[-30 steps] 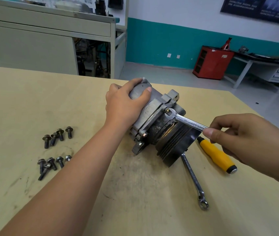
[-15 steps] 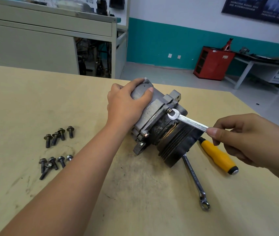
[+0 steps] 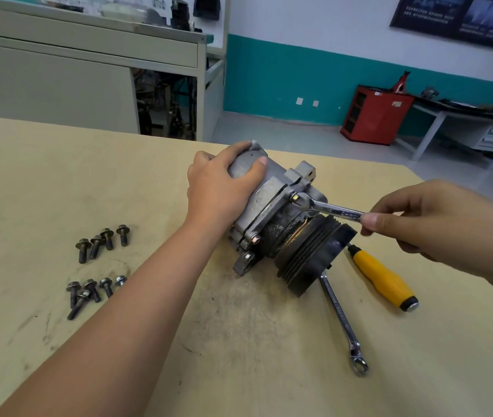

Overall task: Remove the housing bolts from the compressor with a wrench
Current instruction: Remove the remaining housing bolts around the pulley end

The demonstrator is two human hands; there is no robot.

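Compressor [image 3: 284, 224] is laid sideways on the wooden table [image 3: 44, 182], clasped from above by the left hand [image 3: 221, 188]. A wrench [image 3: 329, 208] seated on a housing bolt [image 3: 295, 197] is pinched by curled fingers of the right hand [image 3: 425, 218]. Loose bolts [image 3: 101, 245] and a screwdriver [image 3: 383, 278] are spread nearby; a red cabinet [image 3: 374, 115] is seen behind.

I see the compressor [image 3: 272, 188] lying on its side on the desk [image 3: 179, 356]. My left grip [image 3: 221, 188] wraps its rear housing from above. My right grip [image 3: 425, 218] pinches the tail of a wrench [image 3: 329, 209], open end seated on a bolt [image 3: 295, 197] on the compressor's top flange. The loose bolts [image 3: 107, 237] sit in two clusters well left of the compressor. A second wrench [image 3: 341, 320] and a yellow-handled screwdriver [image 3: 383, 278] lie just right of its pulley [image 3: 314, 257].
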